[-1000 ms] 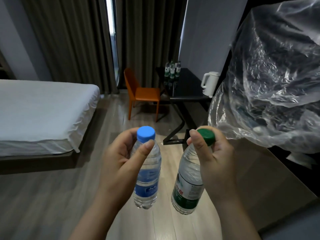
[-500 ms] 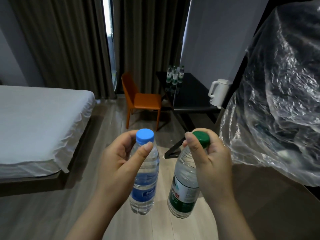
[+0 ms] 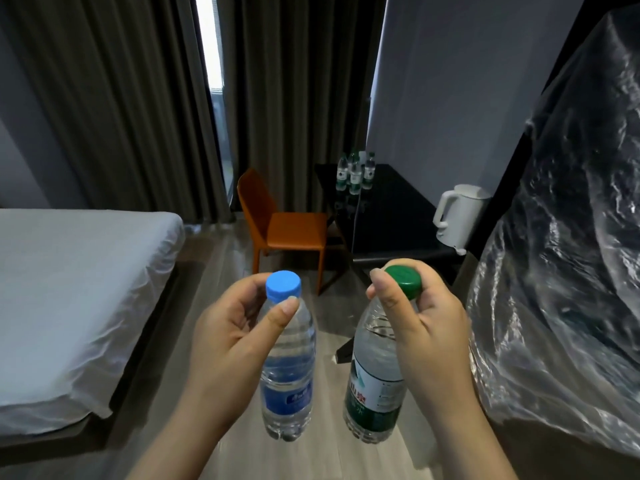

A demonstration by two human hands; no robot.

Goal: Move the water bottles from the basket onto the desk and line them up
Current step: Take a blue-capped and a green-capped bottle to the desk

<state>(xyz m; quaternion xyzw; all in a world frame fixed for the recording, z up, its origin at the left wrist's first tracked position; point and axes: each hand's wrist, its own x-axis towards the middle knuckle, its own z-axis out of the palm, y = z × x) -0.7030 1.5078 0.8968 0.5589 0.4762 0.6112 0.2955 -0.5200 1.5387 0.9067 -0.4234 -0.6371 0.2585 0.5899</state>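
A white bed (image 3: 69, 296) fills the left of the frame, and crinkled clear plastic sheeting (image 3: 568, 271) fills the right. At upper centre, beside grey curtains (image 3: 114, 98), stands a black desk (image 3: 394, 216) with an orange chair (image 3: 287, 226) just left of it. A white kettle (image 3: 457, 216) sits on the desk's near right edge, and a cluster of water bottles (image 3: 356, 171) stands at its far end. In the lower centre, over the wooden floor, the left hand (image 3: 225, 344) has its grip closed round the neck of a blue-capped bottle (image 3: 287, 368), which hangs upright. The right hand (image 3: 426, 334) has its grip closed round the top of a green-capped bottle (image 3: 374, 386), tilted slightly, beside the first and apart from it.
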